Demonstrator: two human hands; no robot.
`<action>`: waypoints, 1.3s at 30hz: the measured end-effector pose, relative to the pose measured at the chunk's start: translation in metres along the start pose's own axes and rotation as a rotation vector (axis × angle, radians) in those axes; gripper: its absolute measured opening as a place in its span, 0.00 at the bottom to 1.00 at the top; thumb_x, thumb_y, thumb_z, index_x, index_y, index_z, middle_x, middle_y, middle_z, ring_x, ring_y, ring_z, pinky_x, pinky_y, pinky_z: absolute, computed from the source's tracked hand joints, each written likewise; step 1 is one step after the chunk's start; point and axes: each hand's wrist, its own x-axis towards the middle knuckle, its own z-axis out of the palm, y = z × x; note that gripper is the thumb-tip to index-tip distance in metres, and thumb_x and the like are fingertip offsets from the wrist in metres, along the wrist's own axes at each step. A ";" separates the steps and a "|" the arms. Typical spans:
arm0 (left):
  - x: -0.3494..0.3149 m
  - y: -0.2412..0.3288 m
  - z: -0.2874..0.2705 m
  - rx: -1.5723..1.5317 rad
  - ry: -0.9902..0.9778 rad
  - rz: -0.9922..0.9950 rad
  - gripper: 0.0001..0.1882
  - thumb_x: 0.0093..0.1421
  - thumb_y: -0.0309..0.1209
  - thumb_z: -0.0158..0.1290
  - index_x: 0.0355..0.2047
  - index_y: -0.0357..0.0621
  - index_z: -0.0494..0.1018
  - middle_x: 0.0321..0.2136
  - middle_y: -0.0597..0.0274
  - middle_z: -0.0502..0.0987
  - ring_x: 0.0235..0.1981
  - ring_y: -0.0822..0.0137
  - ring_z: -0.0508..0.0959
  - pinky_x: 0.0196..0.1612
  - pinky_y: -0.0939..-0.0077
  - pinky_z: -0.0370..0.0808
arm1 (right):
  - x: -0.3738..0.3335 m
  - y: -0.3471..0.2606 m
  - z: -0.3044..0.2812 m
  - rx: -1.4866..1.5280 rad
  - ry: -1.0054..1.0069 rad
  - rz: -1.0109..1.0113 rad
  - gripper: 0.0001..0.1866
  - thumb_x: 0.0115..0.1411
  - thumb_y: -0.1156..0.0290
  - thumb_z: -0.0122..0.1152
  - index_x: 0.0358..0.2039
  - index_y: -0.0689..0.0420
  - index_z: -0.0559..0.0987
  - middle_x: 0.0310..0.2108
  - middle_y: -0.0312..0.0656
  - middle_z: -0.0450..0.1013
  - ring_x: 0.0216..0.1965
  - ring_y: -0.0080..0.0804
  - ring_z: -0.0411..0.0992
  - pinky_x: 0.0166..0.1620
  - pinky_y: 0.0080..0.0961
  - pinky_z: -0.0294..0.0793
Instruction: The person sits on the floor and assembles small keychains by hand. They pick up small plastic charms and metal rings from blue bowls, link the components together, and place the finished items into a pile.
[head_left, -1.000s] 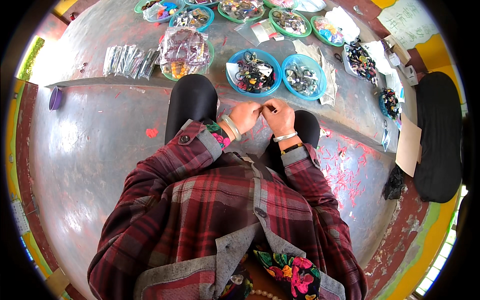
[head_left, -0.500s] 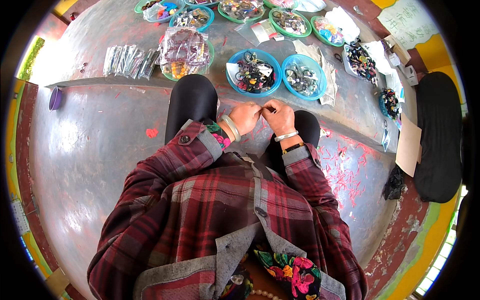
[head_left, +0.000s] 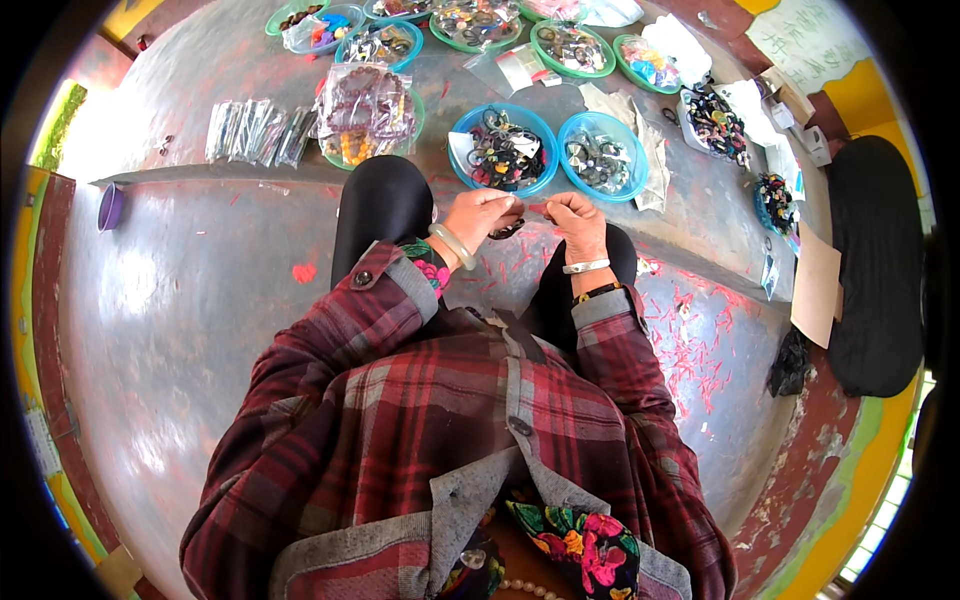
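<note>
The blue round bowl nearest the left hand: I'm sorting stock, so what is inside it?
The blue round bowl holds a tangled heap of dark bracelets and rings, plus a white slip at its left edge. Whatever lies beneath the heap is covered.

Bright daylight, floor glare, fisheye-bent edges.

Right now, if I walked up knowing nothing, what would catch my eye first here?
Probably the two hands meeting at the middle: the left hand and right hand pinch a thin red strand between them, a small dark piece hanging below. Just beyond sit two blue bowls of dark trinkets, with more green-rimmed dishes lined along the top. The red plaid jacket fills the foreground.
</note>
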 end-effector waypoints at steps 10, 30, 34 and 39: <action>0.001 0.003 -0.010 -0.187 -0.048 -0.016 0.11 0.59 0.27 0.46 0.38 0.29 0.69 0.37 0.50 0.73 0.40 0.60 0.74 0.45 0.72 0.72 | -0.022 -0.044 -0.082 0.112 0.305 -0.235 0.01 0.50 0.78 0.57 0.24 0.60 0.77 0.21 0.36 0.72 0.23 0.20 0.68 0.29 0.15 0.65; -0.002 -0.002 0.006 -0.034 -0.105 -0.122 0.10 0.60 0.27 0.45 0.36 0.31 0.70 0.35 0.53 0.74 0.40 0.62 0.75 0.46 0.73 0.71 | -0.214 0.129 -0.360 -1.396 0.587 0.462 0.20 0.43 0.59 0.60 0.39 0.48 0.78 0.36 0.45 0.75 0.39 0.39 0.73 0.42 0.30 0.72; -0.004 -0.001 -0.002 -0.029 -0.098 -0.116 0.10 0.59 0.27 0.46 0.36 0.31 0.70 0.35 0.53 0.74 0.40 0.63 0.74 0.45 0.74 0.72 | -0.205 0.106 -0.334 -1.280 0.614 0.429 0.20 0.39 0.61 0.65 0.37 0.49 0.78 0.35 0.47 0.74 0.36 0.40 0.73 0.40 0.30 0.72; -0.003 -0.004 -0.001 -0.047 -0.099 -0.130 0.10 0.59 0.27 0.46 0.36 0.31 0.70 0.35 0.52 0.74 0.40 0.62 0.75 0.45 0.73 0.71 | -0.203 0.079 -0.336 -1.145 0.628 0.504 0.14 0.42 0.63 0.62 0.31 0.51 0.80 0.35 0.47 0.74 0.35 0.40 0.73 0.40 0.30 0.70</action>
